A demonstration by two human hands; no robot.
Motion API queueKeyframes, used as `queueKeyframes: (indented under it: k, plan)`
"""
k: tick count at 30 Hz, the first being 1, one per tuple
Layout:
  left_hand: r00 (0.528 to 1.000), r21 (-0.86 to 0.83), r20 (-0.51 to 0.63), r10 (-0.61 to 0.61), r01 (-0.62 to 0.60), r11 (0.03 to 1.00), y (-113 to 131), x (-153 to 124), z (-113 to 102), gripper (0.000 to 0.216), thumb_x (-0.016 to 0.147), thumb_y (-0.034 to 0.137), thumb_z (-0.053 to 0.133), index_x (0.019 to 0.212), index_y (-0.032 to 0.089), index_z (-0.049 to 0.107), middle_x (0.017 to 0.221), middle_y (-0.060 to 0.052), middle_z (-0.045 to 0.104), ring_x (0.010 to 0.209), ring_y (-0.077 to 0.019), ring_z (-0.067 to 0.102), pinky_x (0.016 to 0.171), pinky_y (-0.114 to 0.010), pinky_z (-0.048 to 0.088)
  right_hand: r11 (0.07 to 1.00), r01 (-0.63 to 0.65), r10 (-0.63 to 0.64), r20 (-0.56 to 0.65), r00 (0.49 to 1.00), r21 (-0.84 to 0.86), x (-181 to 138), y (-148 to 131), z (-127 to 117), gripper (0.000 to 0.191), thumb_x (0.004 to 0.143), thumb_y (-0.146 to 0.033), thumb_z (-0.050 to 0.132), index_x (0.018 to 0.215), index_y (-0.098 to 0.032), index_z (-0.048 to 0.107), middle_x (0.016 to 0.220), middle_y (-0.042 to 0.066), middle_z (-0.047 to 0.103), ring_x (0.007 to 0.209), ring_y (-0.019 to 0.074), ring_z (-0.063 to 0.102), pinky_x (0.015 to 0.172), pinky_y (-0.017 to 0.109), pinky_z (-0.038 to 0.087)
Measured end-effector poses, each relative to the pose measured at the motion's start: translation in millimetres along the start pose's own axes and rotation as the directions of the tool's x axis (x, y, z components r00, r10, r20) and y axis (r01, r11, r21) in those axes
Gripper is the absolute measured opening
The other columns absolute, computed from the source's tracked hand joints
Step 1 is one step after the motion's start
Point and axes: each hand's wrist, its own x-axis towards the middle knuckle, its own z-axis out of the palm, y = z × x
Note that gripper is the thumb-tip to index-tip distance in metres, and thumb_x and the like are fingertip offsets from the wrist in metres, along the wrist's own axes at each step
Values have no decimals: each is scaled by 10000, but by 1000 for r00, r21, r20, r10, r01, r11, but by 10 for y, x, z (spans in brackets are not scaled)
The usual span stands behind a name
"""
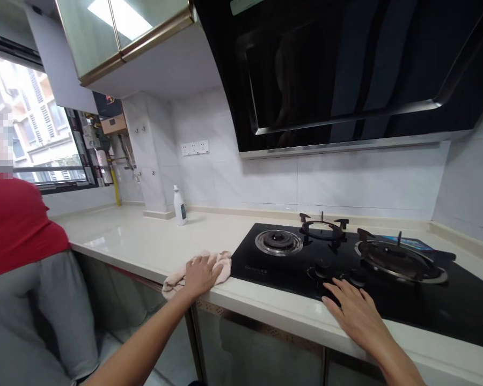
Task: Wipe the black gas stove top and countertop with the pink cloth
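Under my left hand (203,274) is a crumpled pale pink cloth (175,281), pressed on the counter's front edge beside the black gas stove (277,284). The fingers curve over the cloth. My right hand (352,311) is spread, its fingertips at the stove's front edge near the control knobs (323,269), and holds nothing. The left burner (279,242) shows its metal ring without a pan support. A loose black pan support (324,230) sits toward the back of the stove. The right burner (400,260) has its support over it.
A white bottle (179,206) stands on the pale counter (124,230) near the wall. The dark range hood (346,69) overhangs the stove. At the left, a person in a red top (20,225) stands close to the counter. A flat blue item (408,242) lies behind the right burner.
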Motion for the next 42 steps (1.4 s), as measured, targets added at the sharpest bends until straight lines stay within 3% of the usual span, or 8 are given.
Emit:
queueKeyframes:
  k: [6,12,22,32,37,42]
  plan:
    - [998,-28,-22,58,-59,998,7,-198,11,522,1017,520,346,1489,352,491,1414,-110,598,1324,-348,486,1054,-529,361,1000,6,-6,3,1000,-11,-8,10,-2,565,1009,-556,336,1399,-254,611,1515,86,520,1444,312,407,1176,583,286]
    - [996,-44,76,46,-43,998,0,-21,-40,522,1012,501,331,1477,330,494,1491,-102,535,1354,-358,455,1056,-569,366,999,13,-14,-16,1000,-36,-30,51,44,588,990,-579,332,1381,-256,630,1503,76,535,1440,318,417,1176,601,292]
    - [983,41,156,99,-107,993,191,688,104,399,1025,449,359,1356,382,572,1505,-88,493,1342,-356,424,1045,-588,359,995,68,-78,-135,988,-76,-108,55,59,601,1001,-617,311,1347,-267,656,1468,82,569,1415,320,451,1153,607,338]
    - [967,-24,254,-9,16,1000,481,1823,510,619,1001,611,234,1507,314,432,1489,-146,499,1379,-376,412,1097,-631,307,992,123,-128,-157,979,-36,-181,142,44,569,978,-645,367,1380,-329,617,1495,35,543,1413,343,448,1168,610,309]
    - [949,-42,306,-76,93,995,291,2220,649,688,963,674,245,1535,330,410,1559,-151,442,1417,-415,371,1103,-683,276,985,163,-170,-128,977,-62,-238,230,69,556,950,-634,417,1421,-384,578,1474,13,562,1348,364,516,1125,634,350]
    - [941,-42,299,-158,179,983,-157,2280,711,707,957,676,222,1539,323,410,1570,-152,429,1420,-433,360,1092,-716,273,966,241,-254,-188,949,-91,-224,275,30,544,956,-612,429,1440,-396,551,1485,4,550,1328,355,535,1074,613,392]
